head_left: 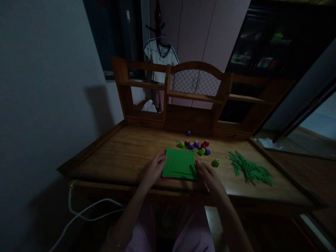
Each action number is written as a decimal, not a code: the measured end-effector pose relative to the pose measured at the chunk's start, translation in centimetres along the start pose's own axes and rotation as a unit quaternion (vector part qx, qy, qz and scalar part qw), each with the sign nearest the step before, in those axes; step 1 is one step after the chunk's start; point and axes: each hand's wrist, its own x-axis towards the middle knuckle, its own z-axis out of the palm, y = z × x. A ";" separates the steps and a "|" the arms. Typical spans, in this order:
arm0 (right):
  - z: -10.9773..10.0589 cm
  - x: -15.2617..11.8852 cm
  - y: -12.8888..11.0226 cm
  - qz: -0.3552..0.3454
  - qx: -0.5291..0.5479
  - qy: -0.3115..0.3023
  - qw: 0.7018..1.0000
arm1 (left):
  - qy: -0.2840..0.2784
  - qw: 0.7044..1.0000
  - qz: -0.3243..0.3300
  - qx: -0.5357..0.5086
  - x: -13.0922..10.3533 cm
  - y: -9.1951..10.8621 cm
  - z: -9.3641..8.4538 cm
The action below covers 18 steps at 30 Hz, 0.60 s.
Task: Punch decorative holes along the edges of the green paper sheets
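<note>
A stack of square green sheets (181, 163) lies near the front edge of the desk, with a pink layer showing beneath it at the left and bottom edges. Along the stack's left edge, my left hand (156, 166) is closed with its fingertips on the sheets. At the opposite edge my right hand (208, 172) holds the stack with curled fingers. The undersides of both hands are hidden. Just behind the sheets are several small rounded pieces in purple (207, 151), red (206, 142) and green (182, 144), with white eye-like spots. One green piece (216, 162) sits nearer my right hand.
A tangled pile of green cut strips (250, 168) lies on the right of the wooden desk (112, 154). Small green scraps (193, 151) are scattered among the rounded pieces. A wooden shelf unit (194, 94) rises at the back. White cables (89, 210) hang at the left front.
</note>
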 end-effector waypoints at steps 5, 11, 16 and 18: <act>-0.6 0.2 -1.0 0.047 0.075 -0.011 0.996 | -0.007 0.992 0.053 0.114 -4.9 1.3 -0.4; -2.0 1.7 -2.0 0.098 0.110 -0.071 0.987 | 0.047 0.976 0.072 0.200 -8.6 1.9 0.1; -3.2 2.6 -2.2 0.099 0.139 -0.118 0.978 | 0.074 0.966 0.090 0.231 -9.2 1.9 0.6; -3.4 2.8 -1.9 0.103 0.150 -0.127 0.975 | 0.077 0.963 0.097 0.239 -9.2 1.7 0.7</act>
